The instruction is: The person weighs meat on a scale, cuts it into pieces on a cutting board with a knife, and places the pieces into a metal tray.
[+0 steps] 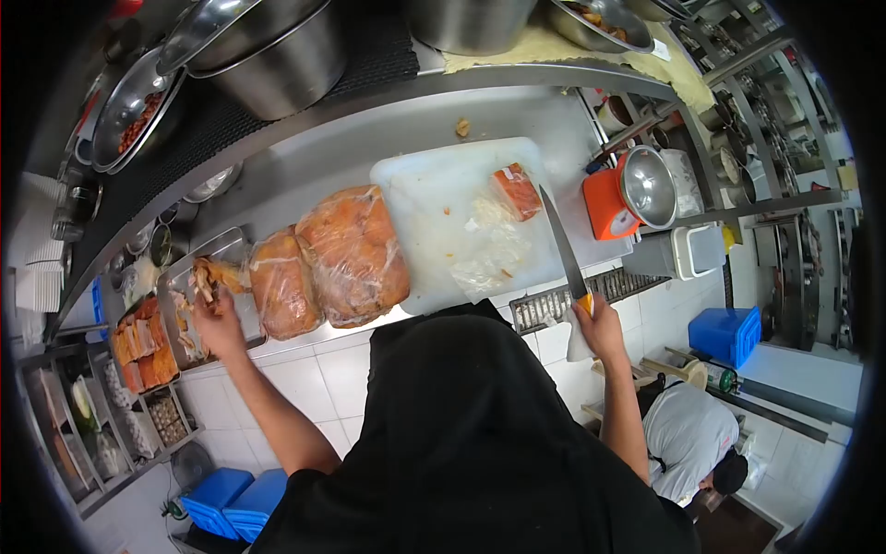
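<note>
My right hand (pixel 602 329) is closed around the yellow handle of a long knife (pixel 565 247), whose blade points away along the right side of the white cutting board (pixel 415 222). Beside the blade lies a reddish block of meat (pixel 517 191) in partial plastic wrap. Crumpled clear plastic (pixel 489 254) rests on the board below it. Over a metal tray (pixel 242 242) on the left, my left hand (pixel 218 323) has its fingers closed on a browned meat piece (pixel 214 275). Two large plastic-wrapped meat slabs (pixel 355 258) sit between that tray and the board.
An orange scale (pixel 609 205) with a steel bowl stands right of the board. Another tray of sliced meat (pixel 143 346) is at far left. Above runs a shelf (pixel 388 83) bearing large pots. A co-worker (pixel 688 429) bends over at lower right, near a blue bin (pixel 725 335).
</note>
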The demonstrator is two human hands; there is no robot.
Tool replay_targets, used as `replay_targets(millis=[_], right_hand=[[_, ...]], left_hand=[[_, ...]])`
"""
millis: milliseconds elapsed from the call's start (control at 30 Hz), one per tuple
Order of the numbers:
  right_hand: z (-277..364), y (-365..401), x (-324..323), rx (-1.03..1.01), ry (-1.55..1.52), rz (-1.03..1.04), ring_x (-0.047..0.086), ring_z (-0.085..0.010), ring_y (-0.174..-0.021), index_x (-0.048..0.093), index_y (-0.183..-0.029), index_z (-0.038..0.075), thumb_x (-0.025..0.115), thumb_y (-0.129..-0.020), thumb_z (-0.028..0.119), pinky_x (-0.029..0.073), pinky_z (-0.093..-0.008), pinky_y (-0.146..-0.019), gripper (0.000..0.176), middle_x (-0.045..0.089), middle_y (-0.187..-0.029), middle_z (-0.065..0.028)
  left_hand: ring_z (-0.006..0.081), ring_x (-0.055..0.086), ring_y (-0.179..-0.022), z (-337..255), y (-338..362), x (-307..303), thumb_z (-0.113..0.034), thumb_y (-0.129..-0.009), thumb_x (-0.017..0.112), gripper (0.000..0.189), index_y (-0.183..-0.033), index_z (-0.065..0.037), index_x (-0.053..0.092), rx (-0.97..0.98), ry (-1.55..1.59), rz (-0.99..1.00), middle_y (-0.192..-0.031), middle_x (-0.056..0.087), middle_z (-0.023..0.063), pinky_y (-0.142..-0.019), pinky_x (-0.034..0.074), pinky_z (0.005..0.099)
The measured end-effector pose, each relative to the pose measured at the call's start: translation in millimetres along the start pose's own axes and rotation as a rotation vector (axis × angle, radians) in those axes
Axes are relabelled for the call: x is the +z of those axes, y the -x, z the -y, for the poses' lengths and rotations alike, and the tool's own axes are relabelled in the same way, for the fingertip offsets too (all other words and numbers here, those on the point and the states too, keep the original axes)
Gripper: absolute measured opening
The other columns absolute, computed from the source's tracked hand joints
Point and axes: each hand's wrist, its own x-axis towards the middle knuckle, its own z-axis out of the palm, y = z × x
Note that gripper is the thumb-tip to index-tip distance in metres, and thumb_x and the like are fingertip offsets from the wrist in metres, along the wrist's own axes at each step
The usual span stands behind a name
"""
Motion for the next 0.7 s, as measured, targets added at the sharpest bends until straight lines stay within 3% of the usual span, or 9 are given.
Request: replay_targets(millis=[67, 100, 133, 200, 233, 267, 333, 533, 700], right_hand=[[4, -8, 3, 0.030, 0.073, -0.018, 0.067, -0.0522, -0.088, 0.061, -0.104, -0.003, 0.071, -0.097, 0.035, 0.053, -0.0563, -0.075, 0.040, 0.070, -0.090, -0.0315], [9, -12, 3, 0.029, 0.089, -0.029, 0.068, -0.0521, -0.088, 0.061, -0.104, -0.003, 0.071, -0.097, 0.035, 0.053, -0.0566, -0.076, 0.040, 0.070, -0.090, -0.0316], [14, -16, 4, 0.025, 0.102, -0.037, 0.068, -0.0520, -0.088, 0.061, -0.103, -0.003, 0.071, -0.097, 0.036, 0.053, -0.0568, -0.076, 0.041, 0.070, -0.090, -0.0318], [24, -22, 8, 0.038, 0.164, -0.033, 0.069, -0.0512, -0.088, 0.059, -0.107, -0.003, 0.071, -0.097, 0.036, 0.054, -0.0577, -0.077, 0.042, 0.071, -0.089, -0.0315], [28, -23, 11, 0.037, 0.191, -0.032, 0.069, -0.0508, -0.088, 0.059, -0.109, -0.003, 0.070, -0.098, 0.036, 0.054, -0.0576, -0.076, 0.043, 0.071, -0.089, -0.0313], [30, -26, 14, 0.038, 0.217, -0.030, 0.069, -0.0504, -0.088, 0.059, -0.111, -0.003, 0.069, -0.098, 0.036, 0.055, -0.0575, -0.076, 0.043, 0.071, -0.089, -0.0312], [29, -30, 22, 0.037, 0.271, -0.029, 0.070, -0.0492, -0.086, 0.057, -0.117, -0.003, 0.067, -0.099, 0.036, 0.056, -0.0567, -0.075, 0.044, 0.071, -0.088, -0.0307], [40, -25, 34, 0.069, 0.175, -0.064, 0.070, -0.0507, -0.085, 0.058, -0.112, -0.004, 0.067, -0.099, 0.035, 0.056, -0.0579, -0.076, 0.042, 0.071, -0.087, -0.0315], [38, -11, 32, 0.090, 0.005, -0.088, 0.068, -0.0527, -0.086, 0.058, -0.103, -0.005, 0.069, -0.098, 0.035, 0.054, -0.0571, -0.076, 0.041, 0.070, -0.087, -0.0327]], left_hand=[[0.0198, 0.061, -0.090, -116, 30, 10, -0.021, -0.093, 0.076, 0.051, -0.136, 0.000, 0.060, 0.169, 0.336, 0.061, -0.119, 0.065, 0.0147, -0.078, 0.053, 0.0355], [0.0209, 0.062, -0.093, -183, 53, 8, -0.018, -0.093, 0.074, 0.045, -0.132, -0.001, 0.062, 0.084, 0.392, 0.288, -0.118, 0.065, 0.0143, -0.078, 0.052, 0.0344], [0.0231, 0.064, -0.091, -205, 77, 42, -0.021, -0.092, 0.075, 0.047, -0.133, -0.002, 0.061, 0.241, 0.496, 0.425, -0.117, 0.065, 0.0143, -0.079, 0.054, 0.0369], [0.0311, 0.068, -0.098, -304, 118, 49, -0.031, -0.091, 0.077, 0.065, -0.145, -0.006, 0.052, 0.434, 0.489, 0.742, -0.139, 0.057, 0.0179, -0.091, 0.057, 0.0447], [0.0262, 0.066, -0.098, -326, 139, 79, -0.027, -0.087, 0.082, 0.076, -0.150, -0.005, 0.047, 0.492, 0.571, 0.839, -0.145, 0.051, 0.0196, -0.083, 0.059, 0.0367], [0.0306, 0.065, -0.112, -334, 164, 132, -0.035, -0.088, 0.082, 0.086, -0.155, -0.002, 0.039, 0.675, 0.564, 0.751, -0.154, 0.042, 0.0229, -0.090, 0.058, 0.0419], [0.0366, 0.060, -0.124, -366, 194, 166, -0.042, -0.089, 0.079, 0.090, -0.156, 0.000, 0.035, 0.687, 0.339, 0.836, -0.157, 0.036, 0.0250, -0.095, 0.056, 0.0458], [0.0425, 0.068, -0.106, -402, 212, 211, -0.035, -0.093, 0.074, 0.055, -0.136, -0.005, 0.055, 0.704, 0.164, 1.007, -0.122, 0.069, 0.0217, -0.093, 0.056, 0.0496], [0.0372, 0.072, -0.092, -390, 215, 229, -0.026, -0.098, 0.068, 0.021, -0.112, -0.010, 0.068, 0.699, 0.431, 0.958, -0.093, 0.073, 0.0184, -0.083, 0.056, 0.0479]])
